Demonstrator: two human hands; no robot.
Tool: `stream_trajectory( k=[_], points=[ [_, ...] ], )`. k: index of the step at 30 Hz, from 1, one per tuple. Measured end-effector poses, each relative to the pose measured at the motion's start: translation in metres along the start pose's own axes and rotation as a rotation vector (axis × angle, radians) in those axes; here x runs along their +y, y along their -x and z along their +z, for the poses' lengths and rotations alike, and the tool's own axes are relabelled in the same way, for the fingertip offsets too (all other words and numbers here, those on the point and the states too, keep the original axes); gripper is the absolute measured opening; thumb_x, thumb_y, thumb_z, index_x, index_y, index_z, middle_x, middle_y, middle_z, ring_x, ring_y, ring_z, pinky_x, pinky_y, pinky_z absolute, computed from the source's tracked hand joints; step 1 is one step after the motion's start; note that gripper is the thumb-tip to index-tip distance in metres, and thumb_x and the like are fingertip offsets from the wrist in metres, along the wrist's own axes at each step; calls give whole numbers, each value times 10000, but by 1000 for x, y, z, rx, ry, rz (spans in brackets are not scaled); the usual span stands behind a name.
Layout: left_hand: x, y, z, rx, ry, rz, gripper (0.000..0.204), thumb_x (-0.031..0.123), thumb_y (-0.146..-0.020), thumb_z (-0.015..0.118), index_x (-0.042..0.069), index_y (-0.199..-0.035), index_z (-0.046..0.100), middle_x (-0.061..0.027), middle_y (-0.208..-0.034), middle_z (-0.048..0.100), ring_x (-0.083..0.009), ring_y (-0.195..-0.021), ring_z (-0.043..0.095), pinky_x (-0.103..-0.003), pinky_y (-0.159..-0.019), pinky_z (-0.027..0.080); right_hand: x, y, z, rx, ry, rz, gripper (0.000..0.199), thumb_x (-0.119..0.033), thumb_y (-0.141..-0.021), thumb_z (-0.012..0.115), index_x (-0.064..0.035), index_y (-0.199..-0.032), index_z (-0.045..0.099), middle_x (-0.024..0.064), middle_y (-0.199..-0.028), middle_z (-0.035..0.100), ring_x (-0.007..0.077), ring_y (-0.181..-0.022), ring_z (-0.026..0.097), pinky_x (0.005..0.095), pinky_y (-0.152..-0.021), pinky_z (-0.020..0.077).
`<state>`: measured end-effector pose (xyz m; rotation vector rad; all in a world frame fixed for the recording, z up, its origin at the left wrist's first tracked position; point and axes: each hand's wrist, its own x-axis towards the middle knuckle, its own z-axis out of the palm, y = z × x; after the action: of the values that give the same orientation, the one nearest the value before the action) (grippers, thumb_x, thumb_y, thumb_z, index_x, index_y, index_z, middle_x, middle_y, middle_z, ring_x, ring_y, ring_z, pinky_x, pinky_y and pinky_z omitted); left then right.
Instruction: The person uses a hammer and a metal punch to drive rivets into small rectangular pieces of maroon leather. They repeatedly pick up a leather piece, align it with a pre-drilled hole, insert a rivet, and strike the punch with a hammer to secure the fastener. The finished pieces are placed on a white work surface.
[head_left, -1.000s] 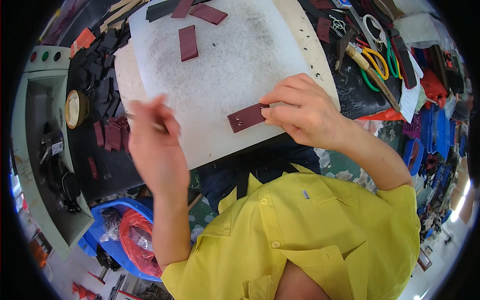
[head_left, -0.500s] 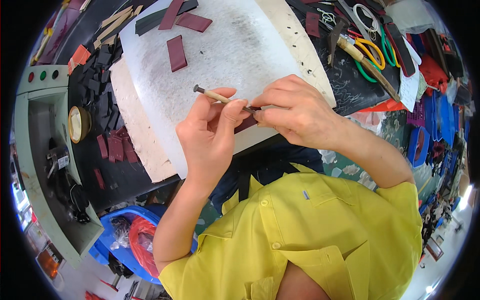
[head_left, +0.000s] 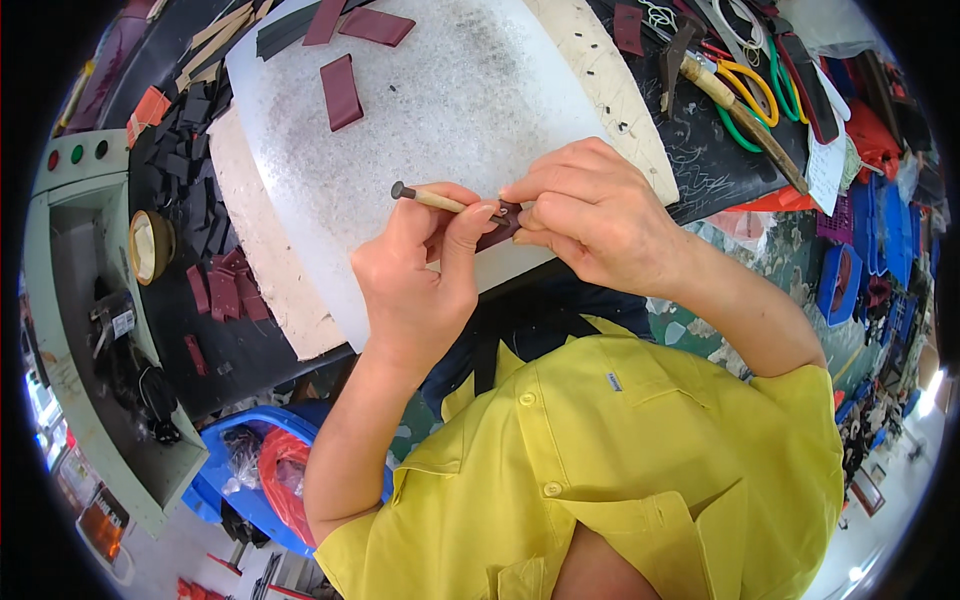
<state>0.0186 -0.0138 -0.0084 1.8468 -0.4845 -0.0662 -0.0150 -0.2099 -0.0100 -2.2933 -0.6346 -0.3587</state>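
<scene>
My left hand [head_left: 412, 275] is closed round a slim wooden-handled tool [head_left: 437, 200] with a dark metal cap; its working end is hidden by the fingers. A maroon strip [head_left: 490, 239], apparently leather, is also in that hand, under the tool. Opposite, my right hand [head_left: 600, 222] pinches the strip's right end, where a small dark bit shows between the fingertips. Both hands are over the near edge of a white work sheet [head_left: 440, 110]. Farther back on the sheet lie a loose maroon strip [head_left: 342, 92] and another maroon strip [head_left: 377, 27].
Left of the sheet are a heap of black pieces [head_left: 185, 150], small maroon pieces [head_left: 228, 288] and a round bowl [head_left: 151, 247]. At the far right lie a hammer [head_left: 735, 110] and yellow-handled scissors [head_left: 755, 90]. A blue tub [head_left: 215, 445] stands at the lower left.
The tool's handle has turned slightly flatter and its capped end is a little lower. My right fingers have shifted on the strip's end. The whole view has moved slightly.
</scene>
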Motion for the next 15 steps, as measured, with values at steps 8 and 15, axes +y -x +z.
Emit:
stream_trajectory(
  k=[8, 15],
  points=[
    [1, 5, 4, 51, -212, 191, 172, 9, -877, 714, 5, -829, 549, -83, -806, 706, -159, -589, 686, -236, -518, 517, 32, 12, -70, 153, 11, 495, 219, -145, -814, 767, -55, -1007, 716, 95, -1026, 712, 243, -930, 678, 327, -806, 525],
    [0, 3, 9, 59, -294, 322, 185, 12, -867, 713, 24, -791, 545, -50, -764, 695, -154, -482, 587, -254, -435, 436, 128, 81, -108, 108, 894, 438, 311, -305, -885, 700, -35, -1023, 632, 146, -985, 660, 338, -938, 609, 422, -818, 483]
  ],
)
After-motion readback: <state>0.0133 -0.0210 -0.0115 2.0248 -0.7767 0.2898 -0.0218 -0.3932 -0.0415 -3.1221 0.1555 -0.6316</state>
